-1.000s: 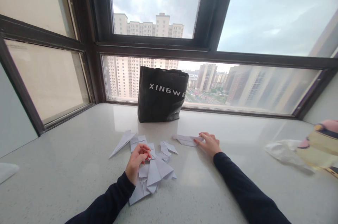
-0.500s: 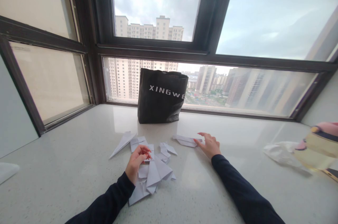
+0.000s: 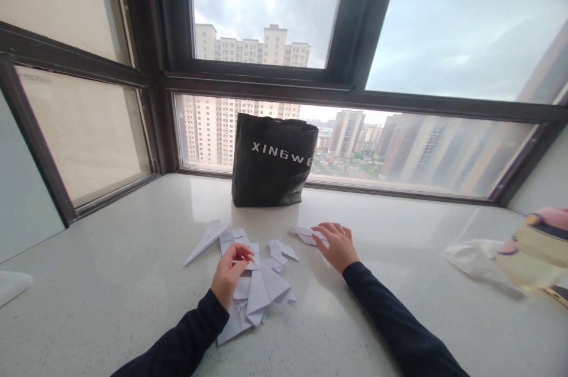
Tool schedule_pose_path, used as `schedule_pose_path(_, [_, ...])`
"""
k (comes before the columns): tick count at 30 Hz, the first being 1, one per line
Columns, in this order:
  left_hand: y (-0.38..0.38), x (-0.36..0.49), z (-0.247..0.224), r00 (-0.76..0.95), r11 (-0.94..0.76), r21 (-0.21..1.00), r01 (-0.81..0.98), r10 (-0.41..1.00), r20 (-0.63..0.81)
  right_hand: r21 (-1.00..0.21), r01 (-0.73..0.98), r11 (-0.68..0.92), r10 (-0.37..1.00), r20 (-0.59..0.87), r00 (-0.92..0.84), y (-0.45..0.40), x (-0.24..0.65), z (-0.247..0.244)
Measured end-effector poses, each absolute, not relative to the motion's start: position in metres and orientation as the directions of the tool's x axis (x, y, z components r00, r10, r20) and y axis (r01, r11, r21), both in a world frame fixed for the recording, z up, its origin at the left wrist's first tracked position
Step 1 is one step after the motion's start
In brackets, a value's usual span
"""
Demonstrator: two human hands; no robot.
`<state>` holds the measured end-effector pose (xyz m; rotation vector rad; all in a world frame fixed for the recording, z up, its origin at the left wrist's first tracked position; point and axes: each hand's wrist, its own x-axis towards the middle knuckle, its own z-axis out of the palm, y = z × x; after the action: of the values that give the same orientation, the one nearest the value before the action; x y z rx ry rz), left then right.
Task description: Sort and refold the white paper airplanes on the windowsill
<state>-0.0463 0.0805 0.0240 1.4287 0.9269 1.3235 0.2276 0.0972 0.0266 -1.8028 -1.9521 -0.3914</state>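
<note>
My right hand [image 3: 338, 245] has its thumb and fingers around the right end of a long, narrow piece of folded white paper [image 3: 303, 235] lying on the counter; the hand covers part of it. Over the left side of a pile of folded white papers [image 3: 267, 291] hangs my left hand [image 3: 231, 270], fingers loosely curled, thumb apart from them, nothing seen in its grasp. A pointed folded paper [image 3: 207, 242] lies beyond it to the left. Between the two hands sits a small bent paper piece [image 3: 283, 251].
A black bag [image 3: 273, 167] with white lettering stands upright behind the papers, against the window. On the right are a crumpled white tissue or wrapper [image 3: 473, 258] and a yellow and pink item [image 3: 532, 247]. Something white [image 3: 13, 287] lies at the left edge.
My right hand has moved left along the folded paper and closed over its right end. My left hand has barely moved, staying over the pile.
</note>
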Motion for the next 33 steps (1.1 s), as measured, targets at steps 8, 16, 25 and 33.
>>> schedule_pose_path(8, [0.072, -0.044, 0.024, 0.129, -0.425, 0.893, 0.150, 0.904, 0.408, -0.181, 0.953, 0.243, 0.947, 0.256, -0.193, 0.087, 0.190, 0.056])
schedule_pose_path(16, [0.064, -0.039, 0.017, 0.420, -0.755, 0.605, 0.254, 0.649, 0.634, -0.348, 0.884, 0.312, 0.912, -0.152, -0.381, 0.052, 0.133, 0.080])
schedule_pose_path(25, [0.069, -0.043, 0.016, 0.400, -0.776, 0.518, 0.360, 0.630, 0.666, -0.513, 0.847, 0.139, 0.976, -0.076, -0.206, 0.056, 0.180, 0.122])
schedule_pose_path(33, [0.067, -0.039, 0.016, 0.403, -0.747, 0.608, 0.269, 0.661, 0.633, -0.308, 0.936, -0.168, 0.974, -0.200, 0.109, 0.072, 0.246, 0.099])
